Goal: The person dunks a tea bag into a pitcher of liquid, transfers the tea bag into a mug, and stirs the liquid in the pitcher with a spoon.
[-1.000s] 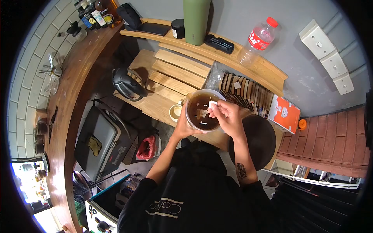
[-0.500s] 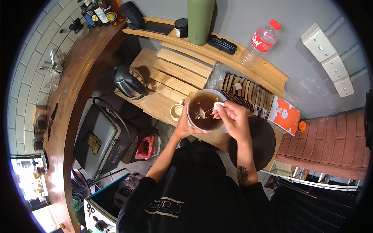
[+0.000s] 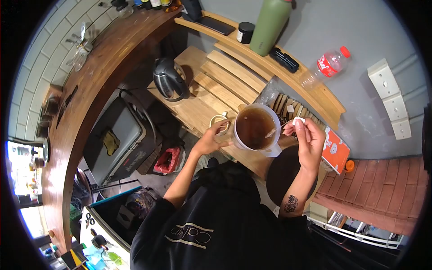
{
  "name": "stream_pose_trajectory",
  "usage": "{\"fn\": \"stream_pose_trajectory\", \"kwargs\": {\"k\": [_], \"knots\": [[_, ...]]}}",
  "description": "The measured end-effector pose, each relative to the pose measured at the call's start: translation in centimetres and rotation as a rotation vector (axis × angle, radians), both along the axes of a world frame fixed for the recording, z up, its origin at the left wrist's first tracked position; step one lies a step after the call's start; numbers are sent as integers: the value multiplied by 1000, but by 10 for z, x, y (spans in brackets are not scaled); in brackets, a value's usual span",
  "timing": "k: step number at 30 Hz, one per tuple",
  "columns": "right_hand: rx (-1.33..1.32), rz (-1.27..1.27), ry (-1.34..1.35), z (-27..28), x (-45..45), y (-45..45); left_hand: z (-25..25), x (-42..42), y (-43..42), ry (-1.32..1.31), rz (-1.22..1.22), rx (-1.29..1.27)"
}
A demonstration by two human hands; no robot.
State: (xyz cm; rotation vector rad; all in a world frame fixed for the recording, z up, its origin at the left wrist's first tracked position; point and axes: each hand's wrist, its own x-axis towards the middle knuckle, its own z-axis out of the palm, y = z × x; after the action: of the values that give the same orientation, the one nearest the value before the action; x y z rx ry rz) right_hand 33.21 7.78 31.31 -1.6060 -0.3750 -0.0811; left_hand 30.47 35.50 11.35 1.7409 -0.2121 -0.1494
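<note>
A translucent plastic jug point(image 3: 236, 140) of brown tea stands on the wooden slatted table, its handle toward the lower right. My right hand point(image 3: 310, 139) pinches the white paper tag point(image 3: 298, 120) of a tea bag, just right of the jug. From the tag a string runs to the wet tea bag point(image 3: 270, 133), which hangs at the jug's right inner side. Left of the jug, my left hand point(image 3: 208, 140) has its fingers over a small cream cup point(image 3: 221, 118), thumb apart toward the jug. Whether those fingers touch the cup I cannot tell.
A black kettle point(image 3: 170, 81) stands at the table's left. Behind the jug is a row of upright packets point(image 3: 288, 108); a dark round stool top point(image 3: 288, 175) lies to the right. The shelf holds a green bottle point(image 3: 271, 27) and a plastic bottle point(image 3: 330, 65).
My left hand has let go of the jug and moved left to the cup. My right hand has moved right, drawing the tea bag from mid-jug to its right side. The view has shifted.
</note>
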Motion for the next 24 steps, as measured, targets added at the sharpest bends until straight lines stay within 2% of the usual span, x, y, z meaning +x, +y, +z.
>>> {"fn": "stream_pose_trajectory", "kwargs": {"k": [3,8,12,14,17,19,24], "knots": [[-59,28,1,-7,10,2,-11,-13,27,110,156,15],[16,-53,-66,4,7,11,-69,-31,53,106,431,18],[-45,-30,-61,-3,14,23,-96,-33,54,143,443,5],[-21,-48,-82,3,8,31,-99,-28,49,93,419,80],[3,-63,-61,4,4,34,-107,-13,36,25,341,35],[-103,-18,-11,-7,4,34,-109,-2,28,-81,293,95],[-24,-85,-25,1,-9,29,-115,20,15,-123,353,210]]}}
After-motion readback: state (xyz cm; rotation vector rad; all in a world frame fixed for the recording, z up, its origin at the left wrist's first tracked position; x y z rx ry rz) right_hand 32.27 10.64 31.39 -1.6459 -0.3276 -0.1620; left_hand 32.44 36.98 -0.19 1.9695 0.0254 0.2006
